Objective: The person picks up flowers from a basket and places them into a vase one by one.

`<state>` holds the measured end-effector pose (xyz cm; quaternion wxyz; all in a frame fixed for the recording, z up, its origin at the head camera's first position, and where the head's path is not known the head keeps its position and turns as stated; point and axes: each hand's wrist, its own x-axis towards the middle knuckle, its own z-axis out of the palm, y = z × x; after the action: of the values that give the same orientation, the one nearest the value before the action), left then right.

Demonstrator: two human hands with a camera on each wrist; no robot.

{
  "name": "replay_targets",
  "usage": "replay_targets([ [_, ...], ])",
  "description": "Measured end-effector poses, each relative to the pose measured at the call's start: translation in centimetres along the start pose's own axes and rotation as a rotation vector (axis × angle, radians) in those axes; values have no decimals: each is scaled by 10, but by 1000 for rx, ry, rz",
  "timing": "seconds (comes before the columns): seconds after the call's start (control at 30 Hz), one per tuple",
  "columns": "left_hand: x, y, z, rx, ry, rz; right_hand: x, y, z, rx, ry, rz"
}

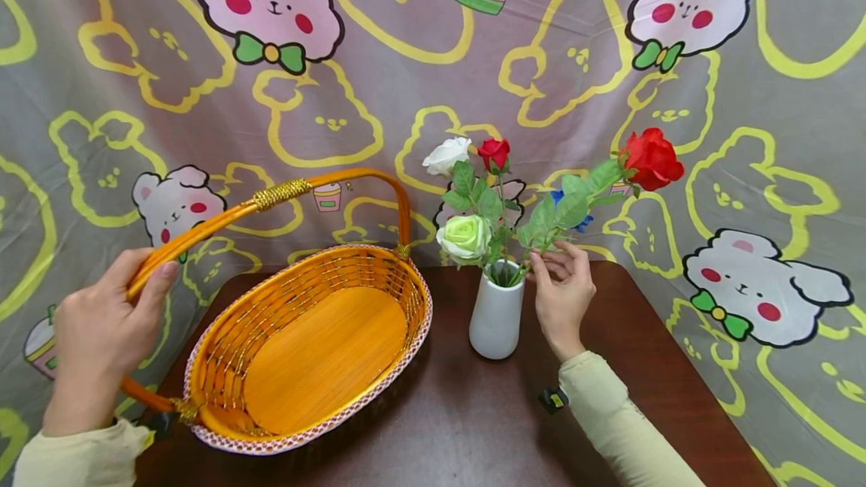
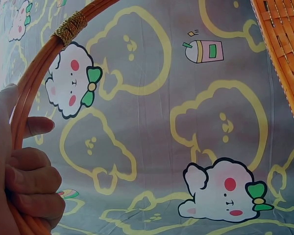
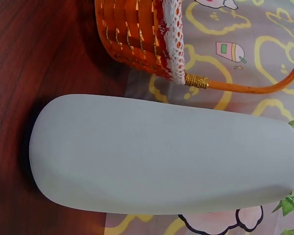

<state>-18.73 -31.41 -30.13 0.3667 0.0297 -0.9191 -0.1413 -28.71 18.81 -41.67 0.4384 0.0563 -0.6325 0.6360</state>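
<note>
My left hand [image 1: 101, 322] grips the curved handle [image 1: 203, 235] of an orange woven basket [image 1: 331, 352], seen tilted in the head view with its bare floor showing. In the left wrist view, fingers [image 2: 36, 171] curl round that handle. To the right stands a white vase [image 1: 496, 322], upright. Thumb and fingertips of my right hand [image 1: 564, 295] pinch the stem of a large red rose [image 1: 652, 160] just above the vase mouth; the rose leans right. The vase also holds a white rose [image 1: 448, 156], a smaller red rose [image 1: 494, 152] and a pale green rose [image 1: 464, 237].
A blue flower [image 1: 583, 224] shows partly behind the leaves above my right hand. Basket and vase are at a dark brown table [image 1: 433, 427]. Behind it hangs a grey cloth [image 1: 379, 96] printed with cartoon animals. Lace trim [image 3: 174, 44] edges the basket near the vase.
</note>
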Motion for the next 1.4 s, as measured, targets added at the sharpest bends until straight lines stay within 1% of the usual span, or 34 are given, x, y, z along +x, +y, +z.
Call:
replay_targets([
  [0.33, -1, 2, -1, 7, -4, -17, -4, 4, 0, 2, 2, -14],
  [0.57, -2, 2, -1, 3, -2, -17, -8, 8, 1, 7, -6, -2],
  [0.8, 0, 1, 0, -5, 11, 0, -10, 10, 1, -18, 2, -1],
  [0.97, -2, 1, -1, 1, -4, -13, -13, 11, 1, -55, 4, 6],
  [1.03, -2, 1, -1, 8, -14, -23, -15, 5, 2, -88, 4, 1],
  [1.13, -2, 1, -1, 10, -12, -24, -17, -10, 5, -140, 0, -13],
  [1.23, -2, 2, -1, 11, -4, -17, -18, -23, 7, -168, -7, -17],
  [1.4, -2, 3, -1, 10, -7, -18, -21, -22, 2, -207, -30, -4],
])
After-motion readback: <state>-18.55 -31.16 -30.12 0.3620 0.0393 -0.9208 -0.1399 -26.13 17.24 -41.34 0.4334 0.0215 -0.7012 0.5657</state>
